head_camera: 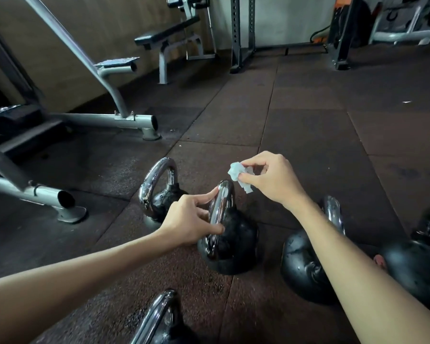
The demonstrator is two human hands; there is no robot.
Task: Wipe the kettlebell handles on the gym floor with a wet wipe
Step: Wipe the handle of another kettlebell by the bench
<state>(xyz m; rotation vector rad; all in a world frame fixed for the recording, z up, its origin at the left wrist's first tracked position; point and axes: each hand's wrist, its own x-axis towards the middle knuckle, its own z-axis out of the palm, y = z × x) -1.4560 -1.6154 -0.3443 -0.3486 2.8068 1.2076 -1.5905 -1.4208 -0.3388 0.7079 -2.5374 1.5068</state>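
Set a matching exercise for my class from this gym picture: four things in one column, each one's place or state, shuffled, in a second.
1. crumpled white wet wipe
2. middle black kettlebell with chrome handle
3. black padded bench
4. left hand

A. far back, near the wall
B. pinched by the right hand
C. holds a chrome handle
D. held by its handle

Pairs: 1-B, 2-D, 3-A, 4-C

The gym is dim; the dark rubber-tiled floor [308, 125] loses detail in shadow. Light from above streaks white glare down the curved chrome kettlebell handle [224, 202], and the crumpled pale-blue wet wipe [237, 175] just above it reads brightest. Left of the handle, grey steel machine tubes [104, 119] bow with wide-angle distortion; equipment far beyond looks soft.
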